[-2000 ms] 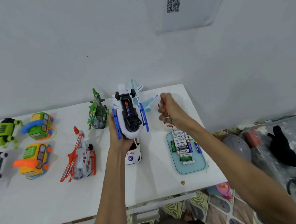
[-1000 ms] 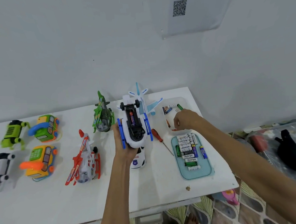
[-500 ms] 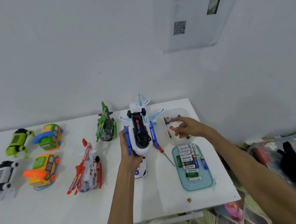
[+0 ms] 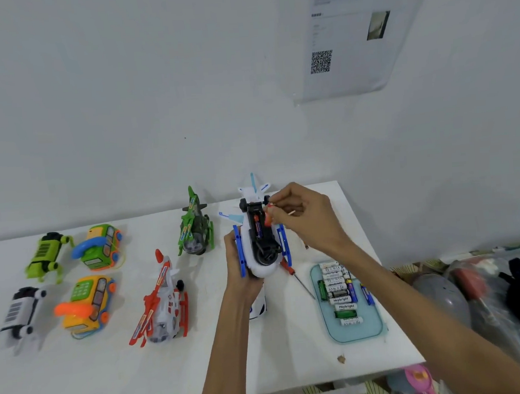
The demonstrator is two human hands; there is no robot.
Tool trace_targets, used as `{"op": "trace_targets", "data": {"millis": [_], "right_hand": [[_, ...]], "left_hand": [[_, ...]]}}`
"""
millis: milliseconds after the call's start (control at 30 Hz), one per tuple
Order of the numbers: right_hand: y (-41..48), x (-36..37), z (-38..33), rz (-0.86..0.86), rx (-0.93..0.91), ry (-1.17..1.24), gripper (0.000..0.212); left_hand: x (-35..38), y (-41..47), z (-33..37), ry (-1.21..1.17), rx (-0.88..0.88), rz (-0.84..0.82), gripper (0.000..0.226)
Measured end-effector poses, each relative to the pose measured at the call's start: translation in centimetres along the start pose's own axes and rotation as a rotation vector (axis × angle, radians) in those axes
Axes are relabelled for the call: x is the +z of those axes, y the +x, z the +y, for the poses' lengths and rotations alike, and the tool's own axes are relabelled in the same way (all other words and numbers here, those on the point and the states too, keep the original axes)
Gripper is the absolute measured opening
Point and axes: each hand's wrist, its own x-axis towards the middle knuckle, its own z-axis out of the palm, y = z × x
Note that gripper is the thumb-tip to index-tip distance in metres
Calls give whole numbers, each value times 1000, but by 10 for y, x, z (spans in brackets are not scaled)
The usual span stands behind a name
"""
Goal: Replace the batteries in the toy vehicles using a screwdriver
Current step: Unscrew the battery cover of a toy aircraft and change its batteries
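Head view. "Where is the white toy plane [image 4: 261, 249]?"
"Belly up above the counter [image 4: 80, 378], gripped by the left hand [image 4: 239, 279]."
"And the right hand [image 4: 308, 219]?"
"Its fingers [image 4: 282, 219] pinch a battery [image 4: 267, 219] at the plane's open compartment; the screwdriver [image 4: 289, 270] lies just right of the plane."

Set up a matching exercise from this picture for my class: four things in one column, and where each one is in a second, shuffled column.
Things:
1 toy plane
2 screwdriver
3 red battery
4 paper sheet

Places:
A stuck on the wall
B gripped by the left hand
C lying on the table
D pinched by the right hand

Pairs: 1-B, 2-C, 3-D, 4-A.
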Motion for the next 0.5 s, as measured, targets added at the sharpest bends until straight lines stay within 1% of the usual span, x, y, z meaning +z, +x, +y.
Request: {"op": "trace_targets", "data": {"millis": [100, 133, 200, 233, 300, 333, 367, 433, 467, 500], "right_hand": [[-4, 16, -1, 90, 23, 18, 12], [-6, 20, 0, 113, 19, -2, 11], [-11, 29, 2, 160, -3, -83, 7], [-13, 32, 3, 185, -19, -143, 6], [-12, 33, 5, 232, -69, -298, 12], [-11, 31, 7, 226, -95, -348, 16], [-8, 29, 8, 186, -127, -379, 18], [-5, 23, 14, 35, -238, -486, 24], [-4, 21, 18, -50, -291, -563, 32], [-4, 18, 20, -126, -315, -644, 44]], "left_hand": [[-5, -2, 0, 48, -10, -50, 50], [-4, -4, -1, 79, 11, -37, 53], [-5, -2, -3, 145, 54, -47, 67], [-7, 0, -4, 154, 55, -50, 63], [-6, 0, -5, 136, 38, -33, 46], [-6, 1, -5, 111, 37, -35, 43], [-6, 1, -6, 101, 33, -47, 43], [-8, 1, -9, 100, 29, -58, 60], [-9, 0, -9, 90, 27, -69, 60], [-9, -2, -8, 78, 15, -59, 51]]}}
